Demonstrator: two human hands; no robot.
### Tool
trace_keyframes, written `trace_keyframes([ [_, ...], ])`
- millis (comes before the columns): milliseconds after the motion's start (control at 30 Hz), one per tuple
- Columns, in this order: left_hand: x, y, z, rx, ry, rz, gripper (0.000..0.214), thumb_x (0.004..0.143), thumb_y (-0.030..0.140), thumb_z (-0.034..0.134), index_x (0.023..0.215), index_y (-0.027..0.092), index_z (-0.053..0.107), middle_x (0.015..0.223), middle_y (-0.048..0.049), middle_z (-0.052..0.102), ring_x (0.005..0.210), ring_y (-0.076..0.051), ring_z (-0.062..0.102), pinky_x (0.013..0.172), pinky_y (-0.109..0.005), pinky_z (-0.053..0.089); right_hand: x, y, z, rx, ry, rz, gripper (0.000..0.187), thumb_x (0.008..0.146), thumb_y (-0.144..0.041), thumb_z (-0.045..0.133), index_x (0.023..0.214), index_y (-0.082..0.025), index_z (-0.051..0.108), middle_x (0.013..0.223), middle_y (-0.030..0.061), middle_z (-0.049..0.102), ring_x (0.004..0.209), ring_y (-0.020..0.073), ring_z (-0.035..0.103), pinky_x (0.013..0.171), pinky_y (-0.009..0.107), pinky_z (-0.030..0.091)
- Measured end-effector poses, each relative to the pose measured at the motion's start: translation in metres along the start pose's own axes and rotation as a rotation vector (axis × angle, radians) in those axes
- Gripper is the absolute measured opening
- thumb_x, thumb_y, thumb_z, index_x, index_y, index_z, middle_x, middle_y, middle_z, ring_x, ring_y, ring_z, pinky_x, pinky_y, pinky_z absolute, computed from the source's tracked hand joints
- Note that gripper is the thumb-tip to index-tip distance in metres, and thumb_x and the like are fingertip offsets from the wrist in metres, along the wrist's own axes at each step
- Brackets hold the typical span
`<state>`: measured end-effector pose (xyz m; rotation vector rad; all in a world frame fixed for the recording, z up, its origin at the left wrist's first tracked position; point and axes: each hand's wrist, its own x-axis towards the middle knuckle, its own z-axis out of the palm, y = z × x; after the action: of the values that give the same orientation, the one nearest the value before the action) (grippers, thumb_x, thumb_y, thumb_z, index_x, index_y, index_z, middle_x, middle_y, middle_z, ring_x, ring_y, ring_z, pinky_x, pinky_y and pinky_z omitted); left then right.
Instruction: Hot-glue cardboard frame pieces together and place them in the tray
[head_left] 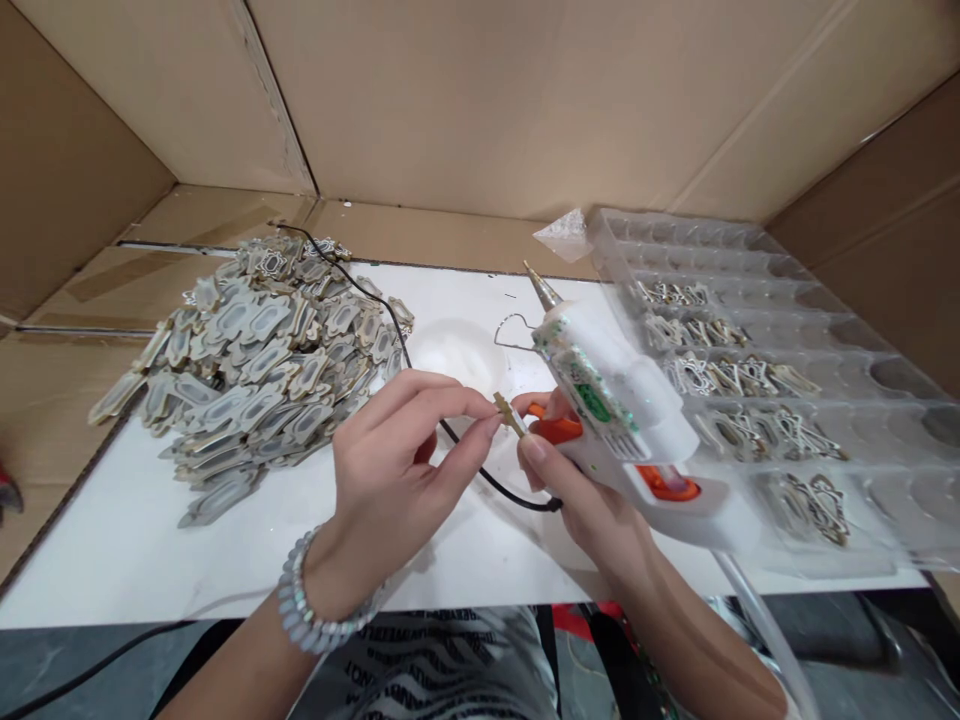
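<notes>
Near the middle of the table, my left hand (409, 465) pinches one end of a small flat ornamental piece (511, 414) between thumb and forefinger. The piece is seen almost edge-on. My right hand (592, 490) has its fingers around the handle and orange trigger of a white hot glue gun (622, 385), and its thumb lies against the other end of the piece. The gun's metal nozzle points up and away to the left, with a wire stand (516, 332) folded out below it. A glue stick (772, 620) trails from the gun's rear.
A big heap of flat ornamental pieces (262, 340) covers the table's left. A see-through compartment tray (892, 405) with several groups of pieces stands on the right. A black cord (394, 320) crosses the middle. Cardboard walls (487, 110) enclose the table (315, 560).
</notes>
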<state>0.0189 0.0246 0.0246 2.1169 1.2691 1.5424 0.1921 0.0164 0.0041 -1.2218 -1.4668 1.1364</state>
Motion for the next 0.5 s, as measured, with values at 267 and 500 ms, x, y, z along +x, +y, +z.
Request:
trace_keyframes([
  [267,-0.0020,-0.0032,0.0006,0.068,-0.046,0.058,0.009,0.088,0.012,0.063,0.091,0.020,0.061,0.087,-0.0006,0.067,0.062,-0.007,0.056,0.051,-0.020,0.044,-0.0018,-0.0010,-0.0002,-0.027,-0.016,-0.025,0.022,0.090,-0.043,0.064,0.107,-0.030,0.069,0.064,-0.0029,0.056,0.056,0.0151,0.052,0.051,0.030,0.046],
  [500,-0.0021,-0.0057,0.0041,0.060,-0.078,0.101,0.015,0.089,0.007,0.059,0.094,0.020,0.054,0.089,-0.0015,0.064,0.080,-0.010,0.063,0.068,-0.020,0.051,-0.0014,0.0000,-0.0010,-0.010,-0.027,-0.013,0.021,0.091,-0.041,0.064,0.108,-0.028,0.068,0.066,-0.0011,0.057,0.058,0.0174,0.052,0.053,0.033,0.046],
])
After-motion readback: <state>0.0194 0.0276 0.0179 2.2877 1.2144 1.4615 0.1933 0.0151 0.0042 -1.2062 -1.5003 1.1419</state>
